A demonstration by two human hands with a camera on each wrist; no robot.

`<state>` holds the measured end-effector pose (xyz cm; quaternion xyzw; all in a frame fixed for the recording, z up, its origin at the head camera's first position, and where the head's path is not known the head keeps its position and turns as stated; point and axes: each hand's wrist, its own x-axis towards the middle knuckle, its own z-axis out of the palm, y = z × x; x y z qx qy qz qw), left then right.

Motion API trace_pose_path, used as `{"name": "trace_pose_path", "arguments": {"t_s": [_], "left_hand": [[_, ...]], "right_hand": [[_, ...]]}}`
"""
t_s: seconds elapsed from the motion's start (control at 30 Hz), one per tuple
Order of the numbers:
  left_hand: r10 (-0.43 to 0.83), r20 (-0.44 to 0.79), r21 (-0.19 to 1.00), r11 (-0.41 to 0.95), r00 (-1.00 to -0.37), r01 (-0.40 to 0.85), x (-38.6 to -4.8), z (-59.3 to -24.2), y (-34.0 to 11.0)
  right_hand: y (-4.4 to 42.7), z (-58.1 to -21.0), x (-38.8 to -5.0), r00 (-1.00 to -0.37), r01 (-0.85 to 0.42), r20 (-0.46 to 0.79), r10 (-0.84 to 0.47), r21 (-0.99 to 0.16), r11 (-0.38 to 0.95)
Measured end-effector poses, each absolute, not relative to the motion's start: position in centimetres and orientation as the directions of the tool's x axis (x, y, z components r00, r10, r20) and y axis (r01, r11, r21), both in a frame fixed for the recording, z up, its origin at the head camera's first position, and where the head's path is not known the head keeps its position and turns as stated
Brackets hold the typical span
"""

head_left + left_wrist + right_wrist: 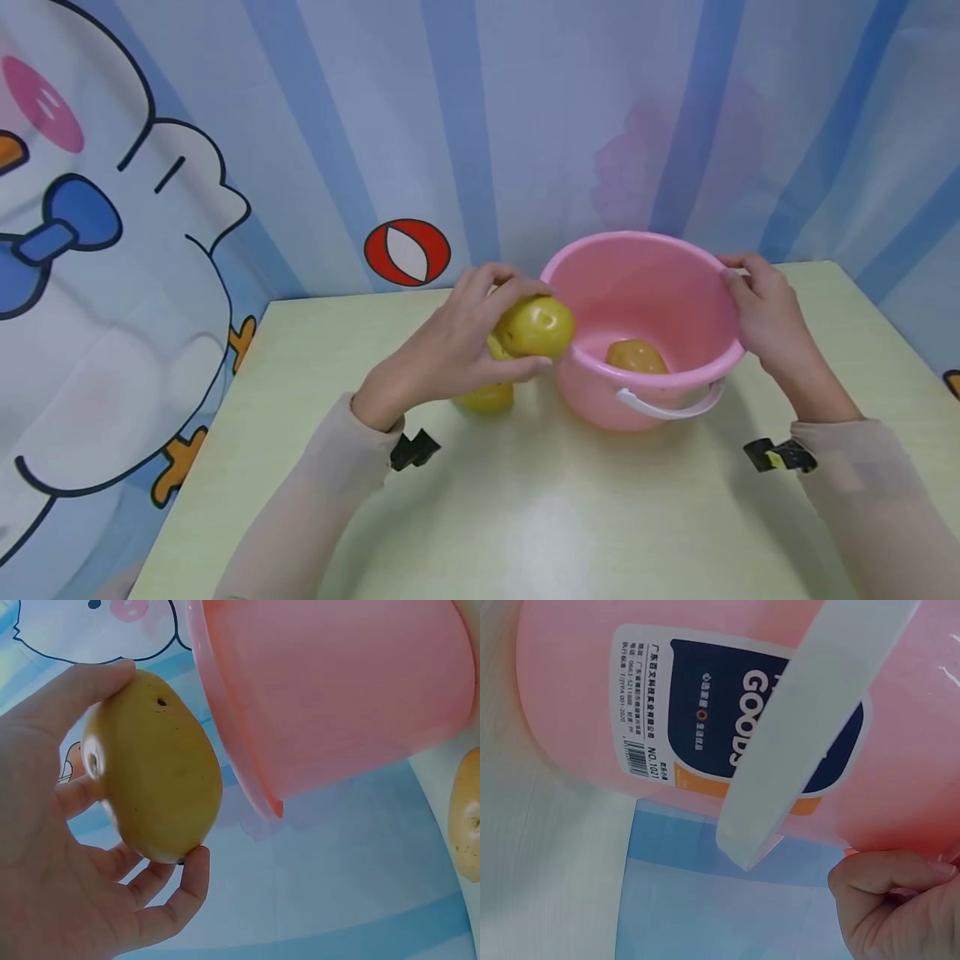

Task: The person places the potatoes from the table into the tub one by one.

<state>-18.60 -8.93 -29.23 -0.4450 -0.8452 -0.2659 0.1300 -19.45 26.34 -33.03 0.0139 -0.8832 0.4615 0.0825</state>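
**Yellow fruit (536,327) in hand, just beside the pink bucket (588,396)**

So it's a pale table (570,508) pushed up against a blue-striped wall (517,150), with a big white cartoon character (135,333) off the left edge and a red-and-white ball print (407,252) above the back edge. Bucket's by the back edge, toward the right corner.

Left hand (453,342) has thumb and fingers clamped round the fruit; right hand (768,312) is gripping the bucket's rim.

From the head you'd think fruit and rim touch, but the left wrist view shows a gap. Only the head view gets the fruit inside the bucket (636,356). More fruit on the table (487,398) is half hidden behind the left hand, can't tell how many. Right wrist alone catches the "GOODS" label (705,712), with the white handle (810,735) across it.
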Motion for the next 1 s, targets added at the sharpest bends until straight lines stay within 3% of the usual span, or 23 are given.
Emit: {"name": "trace_pose_path", "arguments": {"t_s": [1.0], "left_hand": [[0.738, 0.372, 0.312, 0.472, -0.563, 0.825, -19.9, -24.7, -6.5]], "right_hand": [[26.4, -32.9, -19.3, -0.986, -0.107, 0.161, 0.043, -0.809, 0.578]]}}
